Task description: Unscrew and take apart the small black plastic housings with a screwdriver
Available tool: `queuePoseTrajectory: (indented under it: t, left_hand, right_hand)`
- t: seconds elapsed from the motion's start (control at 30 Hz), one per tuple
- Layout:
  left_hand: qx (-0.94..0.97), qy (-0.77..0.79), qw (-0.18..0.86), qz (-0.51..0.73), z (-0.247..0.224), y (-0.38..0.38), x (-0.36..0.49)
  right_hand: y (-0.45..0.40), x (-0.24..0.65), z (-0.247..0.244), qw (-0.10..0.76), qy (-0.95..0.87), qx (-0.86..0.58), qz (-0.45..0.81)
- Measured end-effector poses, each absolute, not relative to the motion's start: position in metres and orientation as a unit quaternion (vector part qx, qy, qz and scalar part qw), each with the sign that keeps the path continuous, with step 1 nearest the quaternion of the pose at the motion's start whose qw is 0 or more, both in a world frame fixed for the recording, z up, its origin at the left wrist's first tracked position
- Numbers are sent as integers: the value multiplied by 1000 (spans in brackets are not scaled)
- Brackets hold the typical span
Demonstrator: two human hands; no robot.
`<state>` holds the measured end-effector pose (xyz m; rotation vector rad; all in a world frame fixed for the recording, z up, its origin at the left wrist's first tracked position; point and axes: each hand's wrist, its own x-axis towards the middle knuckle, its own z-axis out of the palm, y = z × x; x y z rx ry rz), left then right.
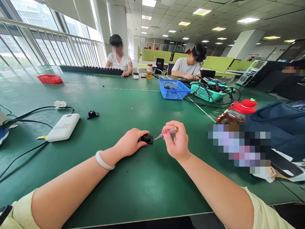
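Note:
My left hand grips a small black part between thumb and fingers, holding it on the green table. Just right of it, my right hand is closed around a small screwdriver-like tool. The tool's thin tip points left and down, close to the black part's right edge; a small gap shows between them. A second, similar black part lies on the table, farther off to the left.
A white power bank with black cables lies at left. A red tray, blue basket and green basket with cables stand farther back. At right are a red-lidded bottle and dark bag. Two people sit opposite.

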<state>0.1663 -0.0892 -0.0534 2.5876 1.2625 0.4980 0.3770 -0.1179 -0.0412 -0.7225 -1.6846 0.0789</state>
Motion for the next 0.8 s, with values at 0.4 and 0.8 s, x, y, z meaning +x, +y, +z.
queuePoseTrajectory:
  t: [0.4,0.8]
  left_hand:
    - [886,394,155,187,-54,-88,167]
    - [877,406,158,202,-54,-86,166]
  right_hand:
    - [-119,373,-45,598,-746,-288,53]
    - [-119,373,-43,570,-761,-303,67]
